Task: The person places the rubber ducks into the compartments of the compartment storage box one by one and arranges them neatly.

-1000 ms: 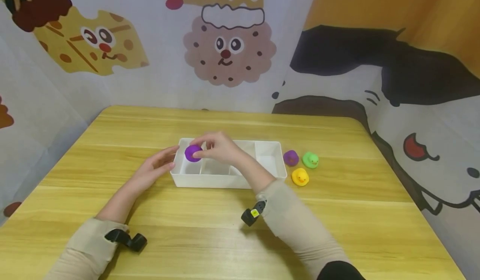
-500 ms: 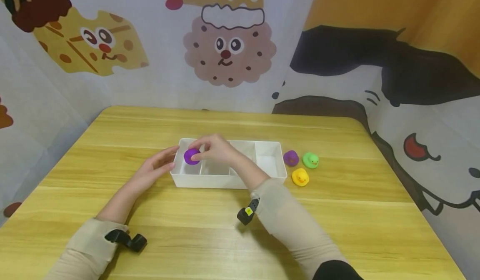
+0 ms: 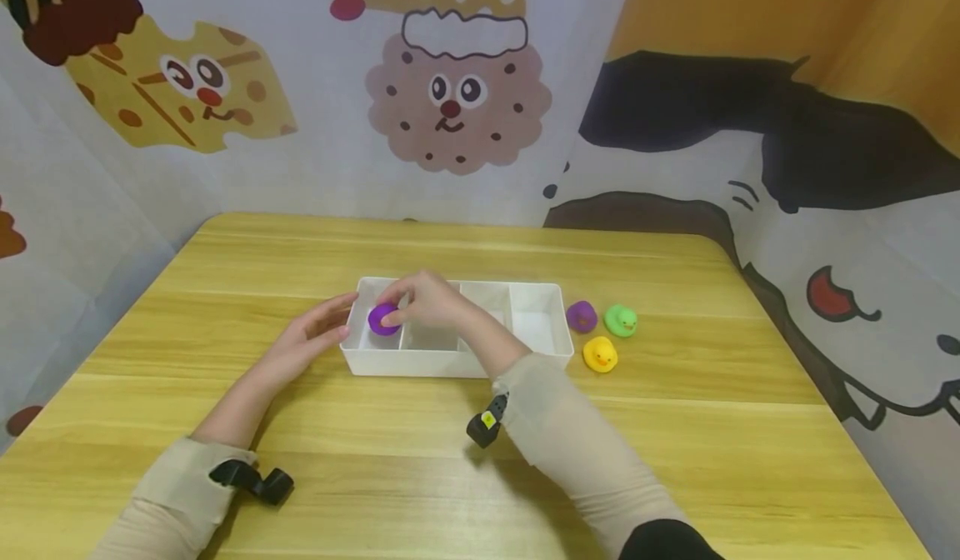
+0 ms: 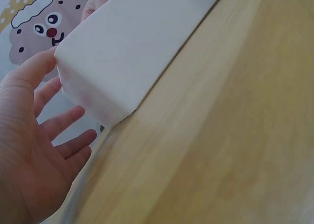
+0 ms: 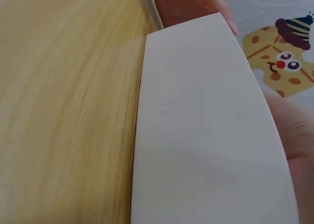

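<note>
Sleeves (image 3: 600,460), two, beige, each with a black wrist device (image 3: 486,425) strapped near the cuff. Tabletop (image 3: 360,477), yellow wood grain. Left hand (image 3: 311,331), fingers spread, thumb against the left end of a box (image 3: 420,365). Box, white, long, four compartments in a row, set crosswise on the tabletop. Right hand (image 3: 426,300), thumb and fingers pinching a round purple toy (image 3: 382,320); partly hidden behind the box wall in the right wrist view. Purple toy, at the leftmost compartment; contact with the compartment floor impossible to tell. Yellow duck (image 3: 600,355), near the box's right end. Purple duck (image 3: 582,317), just beside the same end. Green duck (image 3: 621,321), right of the purple duck. Backdrop cloth (image 3: 300,185), beyond the tabletop's far edge, printed with cheese, a cookie in a dotted hat and a large animal figure.
</note>
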Tool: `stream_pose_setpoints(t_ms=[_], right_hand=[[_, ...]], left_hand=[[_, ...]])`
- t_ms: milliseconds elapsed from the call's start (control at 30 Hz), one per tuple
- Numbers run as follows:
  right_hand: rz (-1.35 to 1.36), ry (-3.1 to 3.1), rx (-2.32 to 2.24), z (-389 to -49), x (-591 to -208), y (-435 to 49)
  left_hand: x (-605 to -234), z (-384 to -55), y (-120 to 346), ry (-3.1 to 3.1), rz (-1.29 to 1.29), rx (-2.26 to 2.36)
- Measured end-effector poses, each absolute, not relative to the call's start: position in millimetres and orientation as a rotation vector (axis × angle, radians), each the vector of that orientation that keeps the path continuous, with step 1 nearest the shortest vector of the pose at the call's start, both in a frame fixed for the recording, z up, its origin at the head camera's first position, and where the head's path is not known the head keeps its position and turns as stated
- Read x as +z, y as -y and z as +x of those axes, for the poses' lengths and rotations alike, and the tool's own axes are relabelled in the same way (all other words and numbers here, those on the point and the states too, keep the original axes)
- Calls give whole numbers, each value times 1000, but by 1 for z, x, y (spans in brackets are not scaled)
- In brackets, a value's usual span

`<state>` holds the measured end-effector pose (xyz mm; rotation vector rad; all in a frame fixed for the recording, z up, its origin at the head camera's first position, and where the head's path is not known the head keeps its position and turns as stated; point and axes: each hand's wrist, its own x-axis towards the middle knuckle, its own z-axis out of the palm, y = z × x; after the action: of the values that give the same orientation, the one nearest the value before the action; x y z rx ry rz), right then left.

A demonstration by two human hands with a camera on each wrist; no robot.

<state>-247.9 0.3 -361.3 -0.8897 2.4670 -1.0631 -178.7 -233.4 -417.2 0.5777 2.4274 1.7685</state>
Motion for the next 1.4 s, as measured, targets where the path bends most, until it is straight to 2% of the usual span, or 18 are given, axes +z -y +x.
stream_pose_setpoints(t_ms=[1400], right_hand=[[-772,-2515,-944,-250,-366,17]], left_hand=[[-416,-180,234,-2442,544,1731]])
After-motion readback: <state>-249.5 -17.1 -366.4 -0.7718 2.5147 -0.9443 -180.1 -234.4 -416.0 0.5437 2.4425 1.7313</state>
